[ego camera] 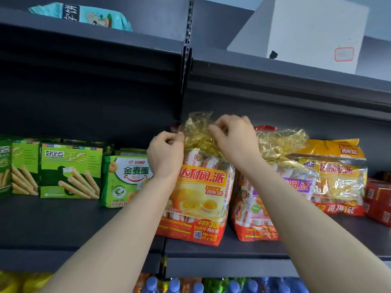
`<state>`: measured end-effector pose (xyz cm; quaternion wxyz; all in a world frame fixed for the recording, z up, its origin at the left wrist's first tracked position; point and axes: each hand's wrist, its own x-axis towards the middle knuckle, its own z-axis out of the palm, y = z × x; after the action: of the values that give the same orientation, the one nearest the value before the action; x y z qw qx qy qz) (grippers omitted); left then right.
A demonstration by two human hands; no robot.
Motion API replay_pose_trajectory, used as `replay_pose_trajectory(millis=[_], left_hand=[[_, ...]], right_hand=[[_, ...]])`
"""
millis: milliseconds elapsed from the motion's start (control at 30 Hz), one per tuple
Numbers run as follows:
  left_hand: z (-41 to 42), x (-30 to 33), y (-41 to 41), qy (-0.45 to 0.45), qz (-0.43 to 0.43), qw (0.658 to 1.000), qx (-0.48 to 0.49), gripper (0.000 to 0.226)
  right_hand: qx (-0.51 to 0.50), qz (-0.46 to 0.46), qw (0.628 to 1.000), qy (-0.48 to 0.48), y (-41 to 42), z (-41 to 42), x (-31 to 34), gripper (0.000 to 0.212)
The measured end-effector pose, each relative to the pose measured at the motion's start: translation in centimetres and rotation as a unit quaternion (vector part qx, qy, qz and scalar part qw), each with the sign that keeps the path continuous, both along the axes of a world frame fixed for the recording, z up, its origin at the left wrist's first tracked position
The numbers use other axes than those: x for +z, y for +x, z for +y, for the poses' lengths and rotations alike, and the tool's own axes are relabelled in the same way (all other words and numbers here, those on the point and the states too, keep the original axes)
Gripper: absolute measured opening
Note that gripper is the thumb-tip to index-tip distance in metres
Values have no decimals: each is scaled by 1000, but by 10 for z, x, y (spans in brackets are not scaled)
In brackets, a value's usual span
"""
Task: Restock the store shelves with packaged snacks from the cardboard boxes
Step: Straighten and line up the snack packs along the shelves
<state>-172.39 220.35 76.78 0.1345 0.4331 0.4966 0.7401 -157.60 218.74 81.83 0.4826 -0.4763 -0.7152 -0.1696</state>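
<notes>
A large orange and yellow snack bag (198, 199) stands upright on the dark middle shelf (63, 220). Its gold crinkled plastic top (196, 132) sticks up. My left hand (166, 155) pinches the left edge of that gold top. My right hand (234, 140) pinches the same top from the right, fingers curled over it. Two more bags of the same kind stand to the right: one with a purple label (273, 199) and one further right (338, 178).
Green wafer-roll boxes (69, 170) and a green and white biscuit pack (124, 180) line the shelf on the left. Red boxes (378, 199) sit at far right. A white carton (304, 32) and a teal bag (84, 15) rest on the upper shelf. Bottle caps (173, 284) show below.
</notes>
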Motion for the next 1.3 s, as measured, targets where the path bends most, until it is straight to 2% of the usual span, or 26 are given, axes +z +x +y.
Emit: replay_pose_trajectory(millis=[133,233,300,333,433,533,633,733,833,900,967,1000,1033,1100,1133,1167,1300], left_hand=[[-2,1,-1,-34,-212,972,-96,27],[-5,1,0,-40,-225,967,-110,30],[-6,-3,-5,-33,-185,973,-136,23],[-7,-7,-8,-26,-144,979,-145,27],[-19,-30,-21,-41,-36,983,-174,63],[-31,-62,-36,-83,24,961,-263,82],[-32,-83,-51,-125,178,930,-297,113],[-33,-91,-38,-115,299,924,-210,134],[-34,-101,-13,-54,321,937,-124,132],[-34,-106,-9,-60,315,943,-94,131],[-36,-111,-11,-57,346,936,-31,135],[-40,-112,-10,-40,392,919,14,135],[-43,-113,-8,-16,458,887,61,133],[-49,-110,2,40,591,797,121,120],[-50,-107,9,58,634,760,129,117],[-49,-105,15,60,659,738,133,116],[-34,-104,30,6,676,717,172,121]], right_hand=[[-72,57,995,-34,8,12,-12,30],[-100,18,994,29,2,12,-21,34],[-112,-8,985,132,-1,7,-27,27],[-112,-18,978,177,-2,2,-31,26],[-64,-79,961,256,-1,-15,-60,35],[-32,-206,947,243,7,-23,-101,54],[-80,-311,927,193,21,-7,-121,70],[-130,-362,910,153,41,15,-122,75],[-154,-377,902,143,51,26,-125,75],[-152,-376,901,152,49,23,-124,74],[-130,-369,902,183,55,17,-125,71],[-114,-355,905,204,62,14,-127,68],[-100,-331,910,227,71,12,-130,65],[-90,-265,924,260,92,11,-139,63],[-95,-239,930,262,101,12,-143,63],[-102,-224,935,257,109,13,-146,65],[-129,-240,933,234,117,25,-146,71]])
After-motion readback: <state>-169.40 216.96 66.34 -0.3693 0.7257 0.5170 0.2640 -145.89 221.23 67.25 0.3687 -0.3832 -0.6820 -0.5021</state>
